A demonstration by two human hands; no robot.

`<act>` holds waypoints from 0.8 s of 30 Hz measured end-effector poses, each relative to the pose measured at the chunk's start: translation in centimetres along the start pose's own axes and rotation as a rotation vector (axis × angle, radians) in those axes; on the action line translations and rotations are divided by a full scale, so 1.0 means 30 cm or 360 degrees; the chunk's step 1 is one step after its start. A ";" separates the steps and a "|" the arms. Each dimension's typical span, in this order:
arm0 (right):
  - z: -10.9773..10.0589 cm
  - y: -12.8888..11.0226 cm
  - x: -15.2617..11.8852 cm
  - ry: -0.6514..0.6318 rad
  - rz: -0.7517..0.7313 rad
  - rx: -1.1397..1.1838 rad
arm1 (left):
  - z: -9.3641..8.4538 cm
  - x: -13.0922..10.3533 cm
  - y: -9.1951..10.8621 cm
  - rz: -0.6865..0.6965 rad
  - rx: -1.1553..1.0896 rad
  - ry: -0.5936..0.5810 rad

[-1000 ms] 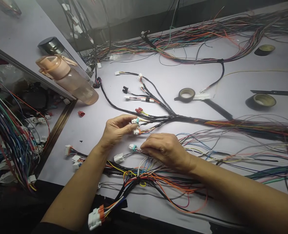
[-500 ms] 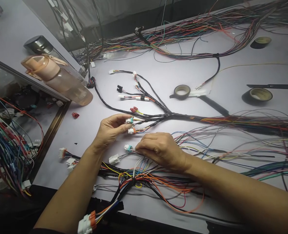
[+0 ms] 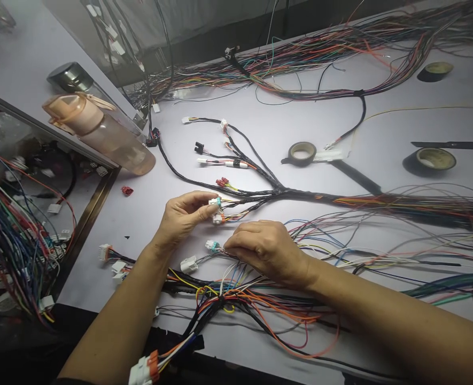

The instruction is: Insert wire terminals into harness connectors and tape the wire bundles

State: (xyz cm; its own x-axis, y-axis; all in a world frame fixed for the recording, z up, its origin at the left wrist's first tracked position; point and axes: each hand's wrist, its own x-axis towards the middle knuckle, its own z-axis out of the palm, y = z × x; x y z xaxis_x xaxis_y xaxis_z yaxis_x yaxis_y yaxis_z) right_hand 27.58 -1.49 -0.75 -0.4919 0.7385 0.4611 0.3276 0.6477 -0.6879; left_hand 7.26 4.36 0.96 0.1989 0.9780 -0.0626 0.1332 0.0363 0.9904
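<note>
My left hand (image 3: pixel 184 215) pinches a white-and-teal connector (image 3: pixel 215 203) at the end of a taped branch of the wire harness (image 3: pixel 308 194). Just below its fingertips sits a white-and-orange connector (image 3: pixel 218 218) on a neighbouring branch. My right hand (image 3: pixel 266 250) has its fingers closed on thin wires right behind another white-and-teal connector (image 3: pixel 212 246), which points left. Beside that lies a white connector (image 3: pixel 188 264) on its own wires. A second harness (image 3: pixel 220 299) with loose coloured wires spreads beneath my right wrist. Red connectors (image 3: pixel 222 182) rest above my left fingers.
Two bottles, one peach-lidded (image 3: pixel 100 133) and one dark-capped (image 3: pixel 71 77), stand at the left. A tape roll (image 3: pixel 301 153) lies mid-table, with another roll (image 3: pixel 435 159) and a dark blade (image 3: pixel 452 145) to the right. Long wire bundles (image 3: pixel 300 64) line the back.
Both hands keep their grips and stay almost in place. The whole view has shifted slightly, so things appear a little further right.
</note>
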 end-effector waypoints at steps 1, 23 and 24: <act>0.000 0.000 0.000 0.0004 -0.0003 -0.0002 | 0.001 0.000 0.001 -0.0003 0.0007 0.0011; 0.003 0.001 0.000 0.0029 -0.0012 -0.0039 | -0.001 0.009 0.002 -0.0078 -0.0036 -0.0030; 0.003 0.001 0.000 0.0022 -0.0008 -0.0026 | -0.001 0.008 0.002 -0.0090 -0.0032 -0.0007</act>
State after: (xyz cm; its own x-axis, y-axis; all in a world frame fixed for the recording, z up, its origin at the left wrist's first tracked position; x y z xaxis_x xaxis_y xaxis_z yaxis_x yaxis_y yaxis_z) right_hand 27.52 -1.48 -0.81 -0.4822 0.7377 0.4725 0.3384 0.6544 -0.6763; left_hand 7.28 4.61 1.01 0.1961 0.9734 -0.1188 0.1249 0.0954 0.9876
